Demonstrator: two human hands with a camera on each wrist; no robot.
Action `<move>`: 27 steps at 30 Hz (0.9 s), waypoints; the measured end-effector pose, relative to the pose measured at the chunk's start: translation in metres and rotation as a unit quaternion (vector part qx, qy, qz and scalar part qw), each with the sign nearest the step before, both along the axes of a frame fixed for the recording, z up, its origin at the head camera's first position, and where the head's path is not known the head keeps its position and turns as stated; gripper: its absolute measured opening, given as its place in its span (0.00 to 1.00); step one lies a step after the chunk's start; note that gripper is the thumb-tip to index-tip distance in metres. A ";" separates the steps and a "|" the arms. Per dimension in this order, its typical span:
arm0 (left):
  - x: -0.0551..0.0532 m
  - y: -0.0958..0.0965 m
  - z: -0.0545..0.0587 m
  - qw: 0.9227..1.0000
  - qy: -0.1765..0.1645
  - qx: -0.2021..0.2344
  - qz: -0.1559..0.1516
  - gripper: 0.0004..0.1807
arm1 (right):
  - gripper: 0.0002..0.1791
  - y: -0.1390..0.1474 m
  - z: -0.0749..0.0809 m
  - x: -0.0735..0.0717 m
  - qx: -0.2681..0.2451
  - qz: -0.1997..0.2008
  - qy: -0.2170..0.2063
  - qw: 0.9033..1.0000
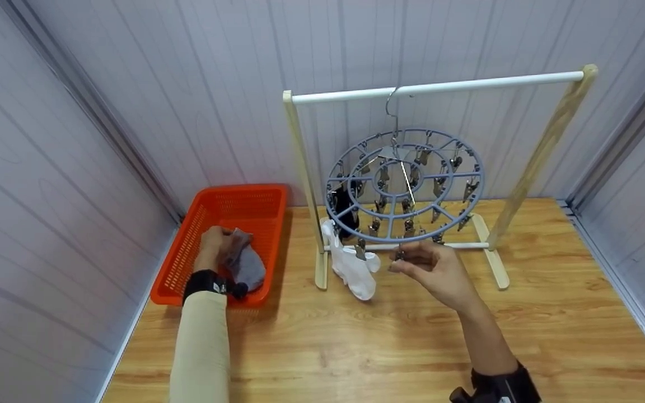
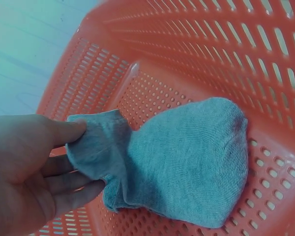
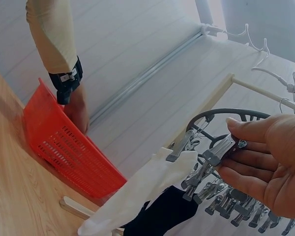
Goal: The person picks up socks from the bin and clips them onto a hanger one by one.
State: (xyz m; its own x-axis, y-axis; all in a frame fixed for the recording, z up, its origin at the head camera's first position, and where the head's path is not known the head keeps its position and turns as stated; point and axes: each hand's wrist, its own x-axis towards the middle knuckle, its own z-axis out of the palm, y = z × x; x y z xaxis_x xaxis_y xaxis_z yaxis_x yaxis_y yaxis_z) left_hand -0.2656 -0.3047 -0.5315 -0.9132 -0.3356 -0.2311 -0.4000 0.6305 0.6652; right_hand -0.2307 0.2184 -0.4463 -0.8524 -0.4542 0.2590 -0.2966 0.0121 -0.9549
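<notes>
Inside the orange basket [image 1: 275, 224], my left hand [image 1: 213, 246] pinches the cuff of a grey sock [image 2: 187, 162] between thumb and fingers. The sock's foot part lies over the perforated basket floor. My right hand [image 1: 440, 274] is at the front rim of a round grey clip hanger [image 1: 336, 179], its thumb and fingers gripping a metal clip [image 3: 221, 150]. Left of that hand, a white sock [image 1: 353, 271] hangs from the hanger's clips. A black sock [image 3: 162, 214] hangs behind it, partly covered by the hanger in the head view.
The hanger's hook [image 1: 392, 106] sits over the white bar [image 1: 485, 84] of a wooden stand [image 1: 546, 151]. Several other metal clips dangle around the rings. Basket and stand rest on a wood-look floor [image 1: 356, 347], with panelled walls [image 1: 216, 84] behind and at both sides.
</notes>
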 end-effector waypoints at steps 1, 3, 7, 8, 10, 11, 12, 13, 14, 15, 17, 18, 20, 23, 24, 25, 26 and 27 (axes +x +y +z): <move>-0.002 -0.002 -0.001 1.000 0.002 0.001 0.003 0.21 | 0.14 0.000 0.000 0.000 0.003 -0.002 -0.001 1.000; -0.003 -0.004 -0.001 1.000 0.012 -0.008 0.004 0.20 | 0.16 0.000 0.001 0.000 0.007 -0.007 -0.003 1.000; -0.002 -0.001 0.009 0.999 0.025 -0.035 0.002 0.18 | 0.18 -0.001 0.001 0.001 0.012 -0.009 -0.009 1.000; -0.002 0.000 0.011 0.998 0.032 -0.046 -0.001 0.17 | 0.19 -0.001 0.001 0.001 0.010 -0.008 -0.010 1.000; 0.000 0.003 0.014 0.998 0.035 -0.054 -0.009 0.17 | 0.19 -0.001 0.001 0.001 0.008 -0.006 -0.013 1.000; 0.001 0.008 0.021 0.998 0.029 -0.054 -0.007 0.18 | 0.19 -0.001 0.001 0.001 0.008 -0.006 -0.013 1.000; 0.002 0.009 0.022 0.998 0.031 -0.049 -0.007 0.18 | 0.18 -0.001 0.001 0.001 0.009 -0.007 -0.012 1.000; 0.003 0.011 0.024 0.998 0.036 -0.046 -0.009 0.18 | 0.18 -0.001 0.001 0.001 0.008 -0.007 -0.011 1.000; 0.003 0.011 0.026 0.999 0.039 -0.036 -0.009 0.18 | 0.17 -0.001 0.001 0.001 0.008 -0.008 -0.011 1.000; 0.004 0.012 0.028 0.999 0.043 -0.021 -0.007 0.18 | 0.17 0.000 0.001 0.001 0.008 -0.007 -0.010 1.000; 0.006 0.014 0.032 0.998 0.059 -0.001 -0.004 0.18 | 0.16 0.000 0.001 0.001 0.007 -0.006 -0.006 1.000; 0.007 0.014 0.034 0.998 0.069 0.003 -0.005 0.17 | 0.16 0.000 0.000 0.001 0.006 -0.004 -0.005 1.000; 0.010 0.014 0.040 0.996 0.088 0.012 -0.007 0.17 | 0.16 0.000 0.000 0.001 0.005 -0.002 -0.004 1.000; 0.014 0.016 0.050 0.994 0.109 0.021 -0.007 0.18 | 0.15 0.000 0.000 0.001 0.006 -0.001 -0.002 1.000; 0.016 0.016 0.053 0.993 0.112 0.029 -0.004 0.18 | 0.15 0.000 0.000 0.001 0.007 -0.001 -0.002 1.000; 0.017 0.017 0.056 0.993 0.114 0.038 -0.001 0.19 | 0.15 0.000 0.000 0.001 0.008 -0.003 -0.002 1.000; 0.019 0.017 0.059 0.992 0.115 0.046 0.003 0.19 | 0.15 0.000 0.000 0.001 0.009 -0.004 -0.002 1.000; 0.021 0.018 0.062 0.992 0.117 0.052 0.006 0.20 | 0.15 0.000 0.000 0.001 0.010 -0.005 -0.001 1.000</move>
State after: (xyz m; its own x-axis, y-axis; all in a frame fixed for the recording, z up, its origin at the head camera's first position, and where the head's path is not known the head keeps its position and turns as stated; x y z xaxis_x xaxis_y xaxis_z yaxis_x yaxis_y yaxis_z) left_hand -0.2450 -0.2866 -0.4691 -0.9418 -0.3330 -0.0471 -0.2342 0.5487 0.8025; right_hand -0.2293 0.2180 -0.4463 -0.8571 -0.4516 0.2477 -0.2939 0.0340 -0.9552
